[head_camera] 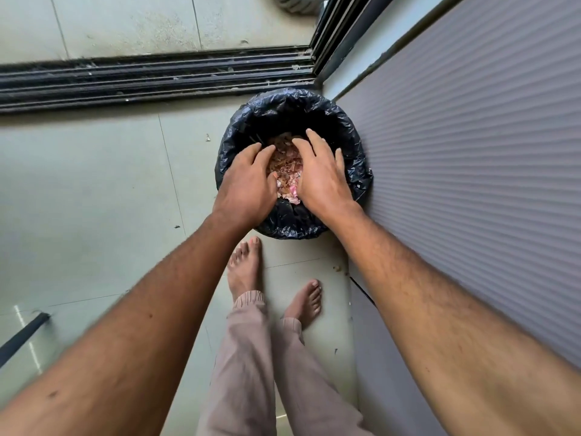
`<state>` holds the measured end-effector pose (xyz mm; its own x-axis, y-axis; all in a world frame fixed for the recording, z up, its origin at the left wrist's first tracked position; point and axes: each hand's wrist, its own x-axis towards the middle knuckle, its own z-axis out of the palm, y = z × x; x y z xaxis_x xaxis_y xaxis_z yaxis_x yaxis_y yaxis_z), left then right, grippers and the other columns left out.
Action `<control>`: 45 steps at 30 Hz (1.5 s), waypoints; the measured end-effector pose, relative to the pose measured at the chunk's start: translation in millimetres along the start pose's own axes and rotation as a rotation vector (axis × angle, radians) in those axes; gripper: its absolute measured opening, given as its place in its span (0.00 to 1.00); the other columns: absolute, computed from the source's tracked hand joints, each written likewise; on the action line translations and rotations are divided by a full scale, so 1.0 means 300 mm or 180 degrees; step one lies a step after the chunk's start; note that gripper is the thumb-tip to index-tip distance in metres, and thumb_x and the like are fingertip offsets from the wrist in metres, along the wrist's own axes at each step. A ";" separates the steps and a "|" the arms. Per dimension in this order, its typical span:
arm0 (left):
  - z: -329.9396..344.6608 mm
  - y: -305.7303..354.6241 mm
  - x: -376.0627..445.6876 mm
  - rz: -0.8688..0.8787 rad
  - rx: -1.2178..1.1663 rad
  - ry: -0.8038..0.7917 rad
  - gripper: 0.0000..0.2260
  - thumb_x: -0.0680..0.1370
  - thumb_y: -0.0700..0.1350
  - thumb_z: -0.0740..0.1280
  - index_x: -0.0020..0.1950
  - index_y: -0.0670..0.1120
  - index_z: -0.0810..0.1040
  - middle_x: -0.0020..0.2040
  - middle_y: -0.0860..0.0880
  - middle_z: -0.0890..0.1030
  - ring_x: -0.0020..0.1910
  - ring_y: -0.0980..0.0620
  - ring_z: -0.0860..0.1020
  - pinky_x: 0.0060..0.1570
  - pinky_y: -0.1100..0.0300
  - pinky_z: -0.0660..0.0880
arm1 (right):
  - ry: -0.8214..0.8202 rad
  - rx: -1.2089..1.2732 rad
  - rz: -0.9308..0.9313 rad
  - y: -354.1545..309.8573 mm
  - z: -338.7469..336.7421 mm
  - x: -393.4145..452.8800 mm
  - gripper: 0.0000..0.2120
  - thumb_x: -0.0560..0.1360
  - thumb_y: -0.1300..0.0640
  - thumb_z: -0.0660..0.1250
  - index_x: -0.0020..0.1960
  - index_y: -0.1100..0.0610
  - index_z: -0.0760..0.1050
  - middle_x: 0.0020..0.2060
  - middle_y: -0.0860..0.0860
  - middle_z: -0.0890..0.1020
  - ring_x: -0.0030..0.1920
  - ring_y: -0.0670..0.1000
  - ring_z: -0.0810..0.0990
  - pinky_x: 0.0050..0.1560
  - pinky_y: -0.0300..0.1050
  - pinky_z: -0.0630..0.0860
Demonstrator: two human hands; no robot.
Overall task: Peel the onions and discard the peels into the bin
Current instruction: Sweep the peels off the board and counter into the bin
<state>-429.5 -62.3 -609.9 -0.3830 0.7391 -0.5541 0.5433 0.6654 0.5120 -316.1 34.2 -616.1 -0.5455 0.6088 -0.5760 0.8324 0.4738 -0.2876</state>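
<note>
A round bin with a crumpled black liner (356, 158) stands on the floor in the corner, right in front of my feet. Both my hands are over its opening, palms facing each other. My left hand (246, 184) and my right hand (320, 174) cup a heap of pink and brown onion peels (286, 165) between them, fingers curled inward around it. I cannot tell whether some of the peels lie loose inside the bin. No onions are in view.
A ribbed grey panel (471, 152) runs along the right, touching the bin. A dark sliding-door track (151, 77) crosses the floor behind the bin. My bare feet (245, 265) stand on the pale tiles. A dark bar (22, 338) lies at the lower left.
</note>
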 end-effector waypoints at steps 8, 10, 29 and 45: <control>-0.050 0.013 -0.050 0.0129 0.0456 0.0023 0.25 0.84 0.46 0.61 0.81 0.45 0.63 0.81 0.42 0.61 0.80 0.43 0.58 0.79 0.47 0.56 | 0.0456 -0.0119 0.0235 -0.045 -0.026 -0.055 0.19 0.80 0.52 0.68 0.66 0.56 0.65 0.58 0.55 0.75 0.57 0.57 0.77 0.58 0.58 0.72; -0.067 0.014 -0.072 0.0137 0.0510 0.0036 0.25 0.84 0.46 0.61 0.80 0.45 0.63 0.80 0.42 0.61 0.80 0.43 0.59 0.79 0.48 0.56 | 0.0347 -0.0029 0.0217 -0.054 -0.037 -0.076 0.26 0.77 0.48 0.72 0.67 0.55 0.64 0.61 0.55 0.71 0.59 0.57 0.75 0.61 0.59 0.72; -0.396 0.226 -0.346 0.0411 0.0886 0.0341 0.23 0.84 0.49 0.59 0.79 0.47 0.64 0.80 0.43 0.61 0.78 0.42 0.60 0.77 0.43 0.57 | 0.0341 0.0497 0.0213 -0.189 -0.351 -0.381 0.34 0.82 0.49 0.63 0.82 0.49 0.50 0.82 0.55 0.54 0.81 0.59 0.54 0.80 0.60 0.50; -1.237 0.990 -0.988 0.1069 0.0277 0.1164 0.15 0.83 0.51 0.64 0.68 0.48 0.77 0.62 0.42 0.78 0.59 0.40 0.78 0.62 0.43 0.75 | 0.2198 0.1576 -0.0405 -0.546 -1.425 -1.136 0.13 0.83 0.52 0.63 0.66 0.54 0.73 0.58 0.52 0.79 0.55 0.52 0.79 0.52 0.45 0.73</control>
<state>-431.9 -44.9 -50.2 -0.4046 0.9096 -0.0938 0.7358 0.3848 0.5572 -308.2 21.1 -45.6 -0.4410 0.8969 0.0320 0.6200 0.3302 -0.7117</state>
